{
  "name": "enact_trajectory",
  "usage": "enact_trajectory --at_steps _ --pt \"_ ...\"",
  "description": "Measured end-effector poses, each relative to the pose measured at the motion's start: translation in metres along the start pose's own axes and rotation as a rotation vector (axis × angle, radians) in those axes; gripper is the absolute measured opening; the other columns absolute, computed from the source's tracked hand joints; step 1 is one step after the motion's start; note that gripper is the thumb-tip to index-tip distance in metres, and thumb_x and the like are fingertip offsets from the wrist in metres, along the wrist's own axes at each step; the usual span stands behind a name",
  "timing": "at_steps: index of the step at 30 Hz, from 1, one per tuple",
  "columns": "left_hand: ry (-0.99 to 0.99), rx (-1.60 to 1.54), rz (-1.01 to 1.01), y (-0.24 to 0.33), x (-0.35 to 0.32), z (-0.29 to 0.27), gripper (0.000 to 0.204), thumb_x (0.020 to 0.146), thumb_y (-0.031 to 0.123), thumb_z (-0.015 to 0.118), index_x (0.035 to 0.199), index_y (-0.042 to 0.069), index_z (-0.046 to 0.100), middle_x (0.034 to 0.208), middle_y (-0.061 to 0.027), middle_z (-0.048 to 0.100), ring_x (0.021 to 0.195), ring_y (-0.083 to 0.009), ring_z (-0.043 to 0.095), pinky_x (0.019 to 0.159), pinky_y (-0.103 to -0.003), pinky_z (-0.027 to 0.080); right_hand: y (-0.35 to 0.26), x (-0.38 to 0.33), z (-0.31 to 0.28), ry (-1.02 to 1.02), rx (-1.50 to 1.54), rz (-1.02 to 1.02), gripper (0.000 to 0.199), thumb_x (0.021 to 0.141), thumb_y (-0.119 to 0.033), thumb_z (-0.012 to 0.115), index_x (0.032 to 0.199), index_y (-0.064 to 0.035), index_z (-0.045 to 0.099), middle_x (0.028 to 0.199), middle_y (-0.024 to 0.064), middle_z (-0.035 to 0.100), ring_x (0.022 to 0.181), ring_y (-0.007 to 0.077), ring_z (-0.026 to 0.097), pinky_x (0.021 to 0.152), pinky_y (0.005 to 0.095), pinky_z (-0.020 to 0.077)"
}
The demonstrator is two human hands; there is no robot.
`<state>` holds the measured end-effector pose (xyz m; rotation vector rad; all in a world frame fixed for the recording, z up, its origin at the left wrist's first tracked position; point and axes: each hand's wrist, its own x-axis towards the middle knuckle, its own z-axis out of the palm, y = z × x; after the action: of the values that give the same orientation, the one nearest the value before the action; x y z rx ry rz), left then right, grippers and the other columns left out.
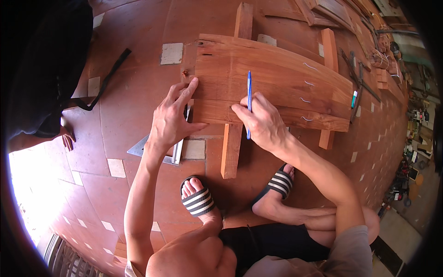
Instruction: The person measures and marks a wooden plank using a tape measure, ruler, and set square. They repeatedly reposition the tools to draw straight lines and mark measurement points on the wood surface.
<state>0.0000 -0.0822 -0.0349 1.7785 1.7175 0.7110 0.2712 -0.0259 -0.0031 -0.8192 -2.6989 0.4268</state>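
Under the board [277,64], 2 beams [230,157] are part-hidden.

The right hand [265,123] hides part of the ballpoint pen [249,90]. The left hand [167,119] and wrist partly hide the metal square [139,148]. The wooden panel [217,69] conceals two timber bearers' [230,157] middles. A second person [50,69] is cropped at left; far-right clutter [412,171] is too small to identify.

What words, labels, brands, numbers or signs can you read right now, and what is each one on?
None can be read.
Wooden panel: four white wavy strokes, no letters or numbers I can make out.
Blue-and-white pen in the right hand: no legible print.
Green-and-white item: too small to read.
Clutter along the right edge: too small and blurred.
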Motion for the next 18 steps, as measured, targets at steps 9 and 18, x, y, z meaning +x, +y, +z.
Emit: enact_trajectory --at_steps 9,18 --pt "0.002 0.011 0.0 -0.0001 0.0006 0.0005 0.121 0.057 0.023 0.104 0.164 0.016 0.049 0.145 -0.0126 0.061 0.124 -0.0327 0.069 0.1 -0.045 0.062 -0.0051 -0.0051 0.0002 -0.044 -0.001 0.008 0.029 0.09 -0.002 0.066 0.118 0.0048 0.068 0.096 0.0165 0.063 0.091 0.0323 0.063 0.08 0.0429 0.0576" --pt "-0.001 0.018 -0.012 -0.0001 -0.0001 -0.0003 0.12 0.057 0.021 0.105 0.164 0.017 0.05 0.145 -0.013 0.061 0.124 -0.034 0.068 0.101 -0.044 0.062 -0.0024 -0.0069 0.0021 0.023 0.009 -0.046 0.025 0.091 -0.003 0.067 0.115 0.0037 0.071 0.097 0.0163 0.063 0.091 0.0324 0.063 0.078 0.0421 0.0582"
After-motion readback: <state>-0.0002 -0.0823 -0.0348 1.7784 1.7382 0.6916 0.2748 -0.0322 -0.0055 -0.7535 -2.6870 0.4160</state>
